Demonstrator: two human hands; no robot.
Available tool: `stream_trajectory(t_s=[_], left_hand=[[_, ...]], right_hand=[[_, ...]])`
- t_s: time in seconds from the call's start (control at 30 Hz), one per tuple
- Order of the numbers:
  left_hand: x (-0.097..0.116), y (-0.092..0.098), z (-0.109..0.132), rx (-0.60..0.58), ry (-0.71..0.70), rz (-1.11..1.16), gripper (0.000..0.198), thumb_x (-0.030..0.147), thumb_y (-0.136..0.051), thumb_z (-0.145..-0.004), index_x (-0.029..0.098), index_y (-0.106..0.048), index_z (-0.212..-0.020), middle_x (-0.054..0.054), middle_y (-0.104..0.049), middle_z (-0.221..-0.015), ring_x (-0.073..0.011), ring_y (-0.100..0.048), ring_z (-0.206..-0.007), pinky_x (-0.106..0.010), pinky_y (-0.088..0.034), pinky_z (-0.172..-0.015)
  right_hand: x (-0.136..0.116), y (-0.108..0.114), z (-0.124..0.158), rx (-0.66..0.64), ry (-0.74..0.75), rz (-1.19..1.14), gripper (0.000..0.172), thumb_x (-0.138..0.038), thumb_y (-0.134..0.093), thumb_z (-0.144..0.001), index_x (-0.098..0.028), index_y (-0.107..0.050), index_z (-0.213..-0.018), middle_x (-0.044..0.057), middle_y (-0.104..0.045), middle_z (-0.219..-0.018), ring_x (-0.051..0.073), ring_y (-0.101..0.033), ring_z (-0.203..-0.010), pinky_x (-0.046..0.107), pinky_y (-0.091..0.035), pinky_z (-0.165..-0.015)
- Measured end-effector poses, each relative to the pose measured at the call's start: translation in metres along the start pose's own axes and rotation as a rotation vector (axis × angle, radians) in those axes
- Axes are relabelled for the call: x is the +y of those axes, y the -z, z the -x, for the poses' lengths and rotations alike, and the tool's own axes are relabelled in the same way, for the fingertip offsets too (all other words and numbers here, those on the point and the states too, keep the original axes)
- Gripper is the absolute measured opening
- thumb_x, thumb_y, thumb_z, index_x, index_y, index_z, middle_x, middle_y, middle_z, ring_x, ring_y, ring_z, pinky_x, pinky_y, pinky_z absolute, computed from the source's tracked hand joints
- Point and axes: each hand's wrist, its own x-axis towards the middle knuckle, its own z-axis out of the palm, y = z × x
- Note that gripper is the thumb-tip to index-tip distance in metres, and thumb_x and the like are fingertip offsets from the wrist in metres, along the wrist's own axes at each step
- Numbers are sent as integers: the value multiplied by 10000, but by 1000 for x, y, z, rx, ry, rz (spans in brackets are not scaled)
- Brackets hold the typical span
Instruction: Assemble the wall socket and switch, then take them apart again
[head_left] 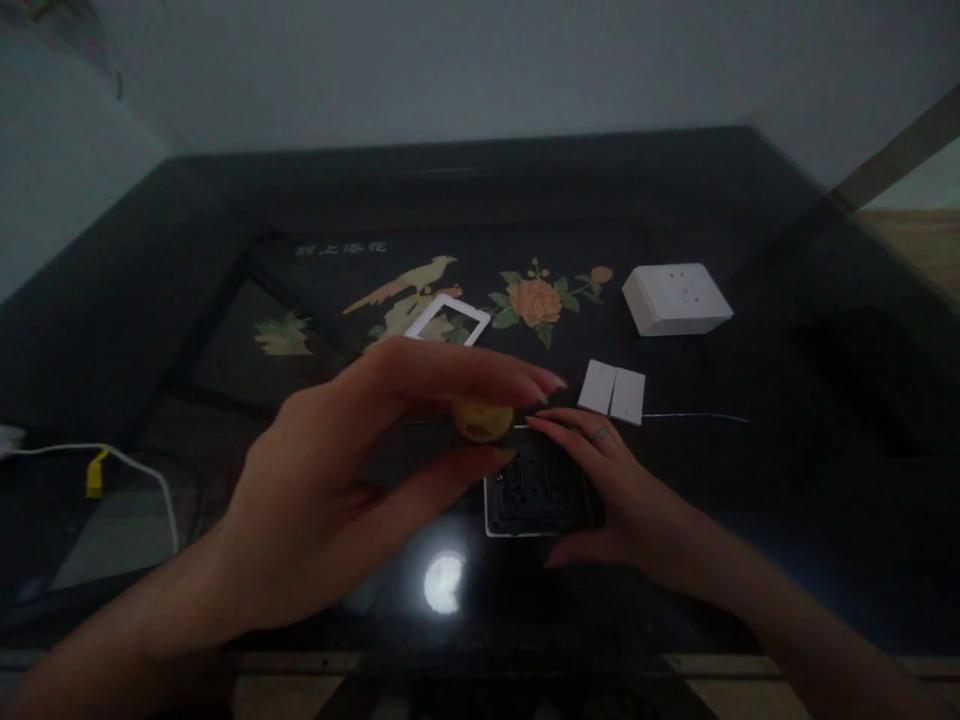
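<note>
My left hand (330, 470) is raised over the table, thumb and fingers closed around the yellow, rounded handle of what looks like a screwdriver (484, 420), seen end-on. Its shaft is hidden. Just beyond it lies a wall switch base (536, 490), black inside with a thin white rim. My right hand (611, 480) grips that base from the right, fingers at its top edge and thumb at its lower edge. Behind my right fingers rest two white switch rocker plates (613, 392), side by side. A white switch frame (450, 320) lies behind my left hand, partly covered by it.
The glossy black table (750, 560) has an inlaid bird and flower picture. A white box with socket holes (677, 298) stands at the back right. A white cable (142, 465) with a yellow tag (94, 474) runs along the left. A thin wire (697, 416) lies right of the rocker plates.
</note>
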Motion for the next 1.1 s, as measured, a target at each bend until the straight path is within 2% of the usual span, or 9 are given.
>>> stream_trajectory(t_s=[0.1,0.2,0.33,0.47,0.57,0.8,0.87,1.0,1.1], left_hand=[[3,4,2,-6,62,-143,228,310,-634,-929,305,-630,-1156,9,-576,-1345,-210,-664,-1052,-393,-624,-884],[5,0,6,149,85,-180,194,496,-686,-856,346,-668,-978,23,-625,-1112,-181,-648,-914,-373,-610,-785],[7,-5,8,281,114,-136,211,406,-787,-794,337,-662,-949,48,-687,-911,-162,-655,-792,-337,-588,-683],[9,5,7,32,145,-108,232,282,-648,-915,301,-653,-1146,3,-728,-1062,-196,-713,-834,-342,-611,-654],[9,10,4,-86,132,-170,220,396,-561,-960,354,-641,-1160,-5,-674,-1182,-216,-699,-917,-373,-608,-668],[5,-13,2,343,37,10,592,347,-791,-805,442,-493,-1307,70,-662,-861,-141,-651,-769,-309,-571,-664],[5,-13,2,303,91,49,578,305,-773,-829,458,-491,-1310,78,-703,-936,-155,-685,-807,-324,-598,-691],[4,-3,0,-9,22,84,580,76,-610,-892,506,-525,-1272,95,-698,-1179,-223,-709,-970,-407,-631,-712],[1,-3,-1,85,-37,91,519,210,-719,-845,489,-563,-1253,36,-642,-1189,-245,-672,-960,-439,-624,-735]], right_hand=[[3,4,0,-38,-31,-64,1037,-385,-872,-619,-310,-313,-1489,127,-353,-1473,342,-388,-1374,545,-398,-1108],[4,5,0,-49,-48,-93,1029,-354,-860,-637,-299,-299,-1498,126,-347,-1485,328,-379,-1385,533,-376,-1128],[3,4,0,-58,-62,-94,1004,-334,-849,-654,-273,-305,-1496,131,-359,-1481,317,-383,-1386,527,-370,-1135],[4,3,0,-46,-36,-87,1018,-298,-834,-667,-306,-270,-1515,122,-351,-1498,327,-372,-1397,549,-361,-1138],[4,3,1,-49,-29,-90,1020,-299,-830,-676,-316,-259,-1521,117,-355,-1498,327,-377,-1396,548,-366,-1136],[3,2,2,-56,-46,-75,1001,-314,-833,-692,-311,-259,-1513,112,-351,-1495,300,-399,-1381,518,-385,-1130],[4,2,1,-54,-40,-79,1001,-301,-836,-688,-293,-266,-1510,119,-351,-1492,298,-393,-1385,517,-373,-1139],[2,3,0,-60,-46,-88,987,-278,-827,-687,-290,-280,-1509,118,-355,-1487,308,-375,-1397,531,-353,-1150],[1,4,0,-67,-60,-91,969,-298,-815,-705,-288,-277,-1511,114,-341,-1500,298,-379,-1396,512,-365,-1147]])
